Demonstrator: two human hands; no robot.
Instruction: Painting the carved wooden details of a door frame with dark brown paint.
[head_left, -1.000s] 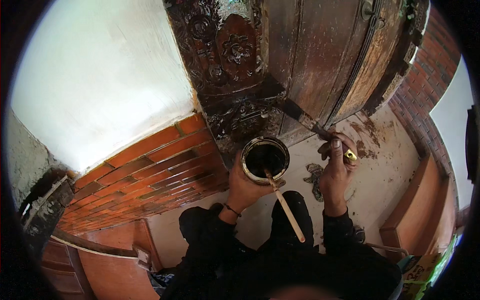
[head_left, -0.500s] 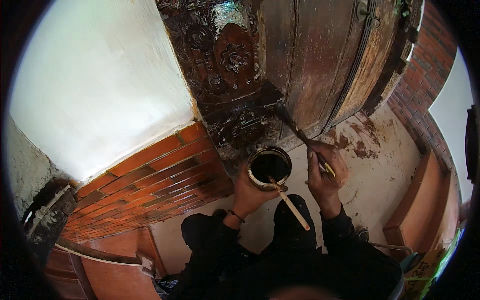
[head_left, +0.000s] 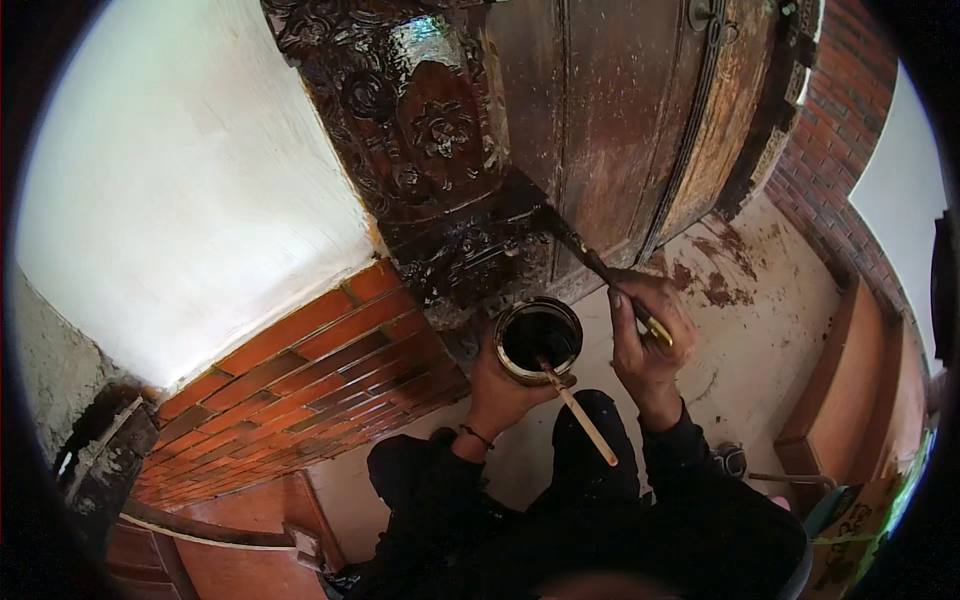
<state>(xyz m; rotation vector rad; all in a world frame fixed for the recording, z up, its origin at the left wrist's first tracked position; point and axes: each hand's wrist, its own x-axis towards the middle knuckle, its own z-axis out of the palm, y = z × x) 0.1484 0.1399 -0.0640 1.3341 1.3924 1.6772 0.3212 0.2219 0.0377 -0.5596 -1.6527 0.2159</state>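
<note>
My left hand (head_left: pixel 503 402) is wrapped round an open tin can (head_left: pixel 503 352) of dark liquid (head_left: pixel 537 328). A pale wooden stick (head_left: pixel 588 424) leans in the can, its outer end out over my knee. My right hand (head_left: pixel 655 325) grips a paintbrush (head_left: pixel 597 262) by its dark handle, with a yellowish end showing at the palm. The dark bristles are at the right edge of the lower block (head_left: pixel 465 250) of a carved wooden door post (head_left: pixel 440 125); whether they touch it is hard to tell. Dark, glossy coating covers the post.
A worn wooden door (head_left: pixel 620 120) stands right of the post. Left are a white wall (head_left: pixel 200 180) and glossy orange-red brick facing (head_left: pixel 320 370). Reddish-brown smears (head_left: pixel 715 280) mark the pale floor. A brown wooden piece (head_left: pixel 825 390) lies at right, and a dark, crusted object (head_left: pixel 105 450) at lower left.
The post, door and wall have shifted left in the picture. The brush tip has moved slightly left with the block's edge. Both hands keep their holds, and the can stays in nearly the same place.
</note>
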